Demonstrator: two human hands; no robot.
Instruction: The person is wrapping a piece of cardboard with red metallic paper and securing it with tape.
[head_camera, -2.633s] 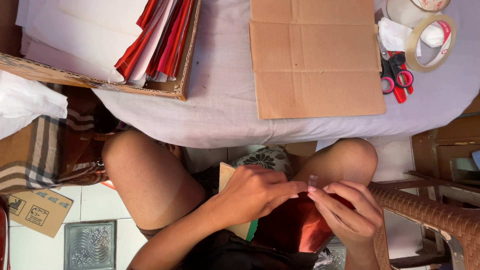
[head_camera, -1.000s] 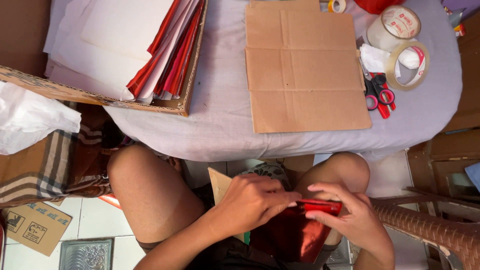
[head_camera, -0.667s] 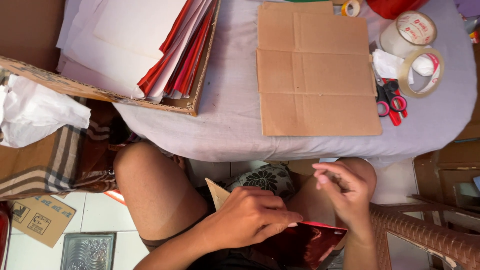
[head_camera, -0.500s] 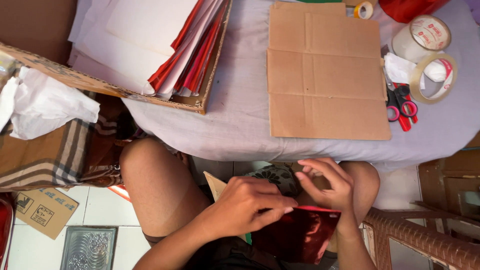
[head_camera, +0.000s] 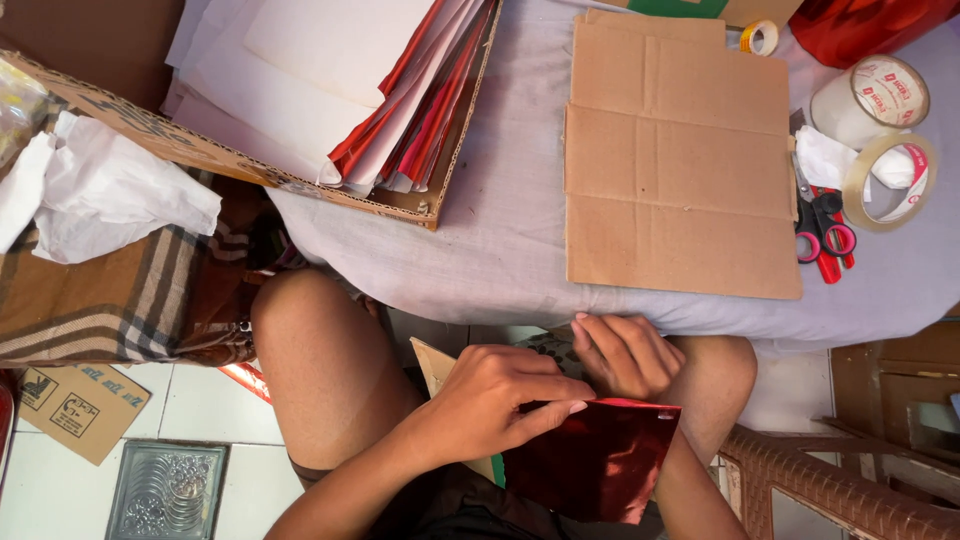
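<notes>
Seated below the worktop, a person works a shiny red foil-covered rectangular piece (head_camera: 600, 465) on the lap, low in the centre of the frame. The left hand (head_camera: 495, 405) lies across the piece's upper left edge, fingers extended and pressing flat on it, a narrow grip with the thumb underneath hidden. The right hand (head_camera: 625, 352) curls just above the top edge, fingertips bent down onto the foil's rim; whether it pinches anything there cannot be told.

The step in hand appears to be smoothing or folding the foil along that top edge; the next move likely calls for firm, even pressure along the rim so the glossy sheet lies without creases. The foil looks deep red and mirror-bright, with a pale cardboard corner (head_camera: 435, 360) showing beside the left wrist.

Above, on the grey cloth-covered worktop (head_camera: 510, 230), lies a flat brown cardboard sheet (head_camera: 680, 170). At upper right sit two rolls of clear tape (head_camera: 885, 140) and red-handled scissors (head_camera: 825, 230). At upper left, an open cardboard box of white and red sheets (head_camera: 360, 90).
</notes>
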